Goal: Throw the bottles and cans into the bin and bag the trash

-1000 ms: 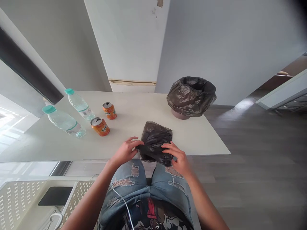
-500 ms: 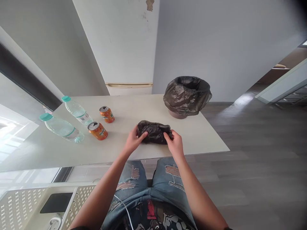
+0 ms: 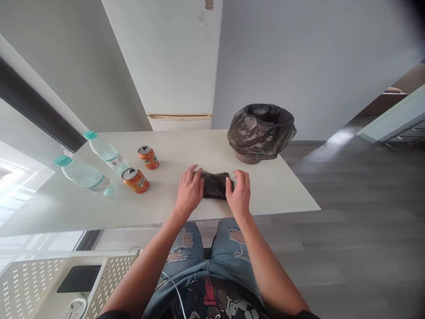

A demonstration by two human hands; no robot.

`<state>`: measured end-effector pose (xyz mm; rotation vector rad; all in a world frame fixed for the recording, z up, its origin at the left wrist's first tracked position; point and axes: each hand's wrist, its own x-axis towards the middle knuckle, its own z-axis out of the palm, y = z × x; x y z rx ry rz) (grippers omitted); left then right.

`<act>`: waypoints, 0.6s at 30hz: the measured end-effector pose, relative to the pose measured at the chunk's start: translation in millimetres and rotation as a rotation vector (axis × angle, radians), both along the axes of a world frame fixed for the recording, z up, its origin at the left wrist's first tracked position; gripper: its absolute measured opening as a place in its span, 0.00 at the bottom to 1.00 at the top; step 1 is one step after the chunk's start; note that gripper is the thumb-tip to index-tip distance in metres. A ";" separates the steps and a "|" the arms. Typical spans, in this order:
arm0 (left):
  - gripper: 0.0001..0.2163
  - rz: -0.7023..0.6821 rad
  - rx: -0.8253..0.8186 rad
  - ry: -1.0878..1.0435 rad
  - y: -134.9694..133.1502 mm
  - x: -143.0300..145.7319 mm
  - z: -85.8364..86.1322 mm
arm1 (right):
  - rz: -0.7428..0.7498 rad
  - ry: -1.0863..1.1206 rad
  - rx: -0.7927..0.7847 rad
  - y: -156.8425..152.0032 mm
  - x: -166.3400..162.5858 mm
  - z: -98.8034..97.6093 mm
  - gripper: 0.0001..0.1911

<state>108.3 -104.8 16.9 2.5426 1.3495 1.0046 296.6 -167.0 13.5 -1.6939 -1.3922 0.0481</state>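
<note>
A folded black plastic bag [image 3: 215,185] lies on the white table [image 3: 172,201] between my two hands. Over its left end, my left hand [image 3: 190,190] has its fingers stretched out and slightly blurred, with the thumb at the bag's edge. At the other end, my right hand [image 3: 239,191] is open, thumb and fingers apart around the bag's right edge. Behind them stands a brownish bin [image 3: 247,158] lined with a black bag [image 3: 259,135] folded over its rim.
On the left of the table are two orange cans [image 3: 135,180] and two clear plastic bottles with teal caps [image 3: 63,160]. A white fridge [image 3: 166,66] stands beyond the table. A cream perforated basket [image 3: 29,279] with a dark flat object is at lower left.
Both hands have loosened from the bag's ends; the fingers now reach forward over its sides. The bag looks flatter on the table.
</note>
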 end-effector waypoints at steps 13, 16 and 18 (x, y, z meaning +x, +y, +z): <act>0.28 -0.375 -0.118 0.414 32.7 11.4 -37.6 | 0.268 -0.409 -0.391 8.7 -13.1 -30.8 0.32; 0.29 -0.375 -0.120 0.409 32.2 12.0 -35.6 | 0.215 -0.401 -0.360 8.7 -9.1 -27.3 0.32; 0.29 -0.370 -0.093 0.399 31.5 11.3 -36.0 | 0.205 -0.439 -0.313 9.6 -4.6 -26.1 0.31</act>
